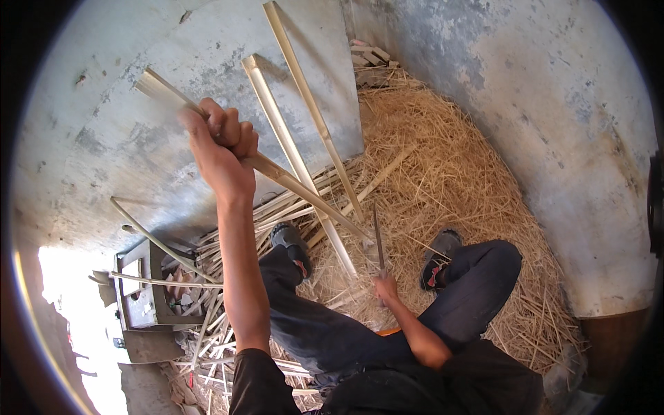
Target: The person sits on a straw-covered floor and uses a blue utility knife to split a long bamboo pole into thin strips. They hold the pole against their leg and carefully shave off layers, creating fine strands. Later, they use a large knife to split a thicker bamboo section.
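Observation:
My left hand (225, 149) is raised on the left, its fingers wrapped round a long bamboo strip (294, 185). The strip slants down to the right, and its lower end is close to a knife between my feet. My right hand (386, 287), low and right of centre, grips that knife (378, 238) by the handle, with its narrow dark blade pointing up and away. The blade and the strip's lower end overlap in view; I cannot tell whether they touch.
Two more bamboo lengths, a wide one (280, 142) and a narrow one (304, 86), lean on the grey wall (180, 41). Pale shavings (443, 152) cover the floor. Thin strips (266, 214) lie beyond my left shoe (290, 245). A box-like frame (146, 304) stands at left.

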A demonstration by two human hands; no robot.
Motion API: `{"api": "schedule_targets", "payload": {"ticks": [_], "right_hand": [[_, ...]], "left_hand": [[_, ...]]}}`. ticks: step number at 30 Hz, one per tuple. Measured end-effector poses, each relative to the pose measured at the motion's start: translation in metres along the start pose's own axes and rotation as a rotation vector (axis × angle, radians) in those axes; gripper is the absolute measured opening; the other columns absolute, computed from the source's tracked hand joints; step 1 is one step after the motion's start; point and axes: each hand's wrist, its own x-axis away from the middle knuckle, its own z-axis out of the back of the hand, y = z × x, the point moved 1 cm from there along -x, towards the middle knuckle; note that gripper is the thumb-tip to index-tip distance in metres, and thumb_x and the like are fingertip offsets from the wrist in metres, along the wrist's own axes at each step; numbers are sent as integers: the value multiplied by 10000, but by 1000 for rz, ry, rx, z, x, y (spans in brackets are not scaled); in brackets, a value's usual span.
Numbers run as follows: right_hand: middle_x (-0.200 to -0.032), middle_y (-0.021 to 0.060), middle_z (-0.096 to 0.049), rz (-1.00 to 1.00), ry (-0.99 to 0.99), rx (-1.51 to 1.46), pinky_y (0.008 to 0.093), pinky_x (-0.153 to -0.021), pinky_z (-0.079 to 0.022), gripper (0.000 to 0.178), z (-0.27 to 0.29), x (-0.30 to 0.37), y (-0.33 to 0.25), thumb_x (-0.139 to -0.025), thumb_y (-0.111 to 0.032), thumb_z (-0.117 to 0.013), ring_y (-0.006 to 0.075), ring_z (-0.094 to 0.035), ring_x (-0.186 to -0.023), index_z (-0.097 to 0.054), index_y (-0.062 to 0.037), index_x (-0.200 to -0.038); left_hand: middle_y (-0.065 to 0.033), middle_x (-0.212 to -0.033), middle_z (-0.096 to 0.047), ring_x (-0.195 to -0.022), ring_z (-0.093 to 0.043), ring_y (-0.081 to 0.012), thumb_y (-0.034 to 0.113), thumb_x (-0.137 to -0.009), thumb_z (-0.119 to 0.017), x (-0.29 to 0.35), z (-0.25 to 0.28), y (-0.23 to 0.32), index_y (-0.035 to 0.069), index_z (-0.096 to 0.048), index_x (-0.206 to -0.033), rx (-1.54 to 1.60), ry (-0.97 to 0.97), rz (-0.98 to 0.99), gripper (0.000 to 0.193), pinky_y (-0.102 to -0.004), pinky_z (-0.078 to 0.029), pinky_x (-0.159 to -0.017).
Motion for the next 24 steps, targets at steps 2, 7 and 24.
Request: {"api": "schedule_targets", "payload": {"ticks": [2,7,24], "right_hand": [[-611,32,-566,152,30,-29,324,-432,-407,148,-1,-13,2,-922,-133,-694,157,-546,-465,-617,-19,-868],[-591,20,-548,219,-164,-333,319,-417,-388,158,12,14,-98,-943,-105,-680,131,-514,-460,-591,-43,-828],[-593,19,-545,185,-110,-305,332,-429,-385,160,1,11,-76,-936,-118,-678,141,-519,-462,-596,-46,-819]], "left_hand": [[81,-620,-167,-534,-102,-72,692,-1066,-402,4,-1,-2,181,-332,-770,19,-20,0,594,-297,-112,-481],[81,-611,-165,-521,-98,-68,692,-1066,-395,10,9,1,179,-333,-772,19,-34,-21,594,-290,-108,-469],[81,-619,-170,-533,-101,-71,681,-1071,-405,9,14,2,182,-326,-775,0,-31,-55,585,-299,-111,-474]]}}
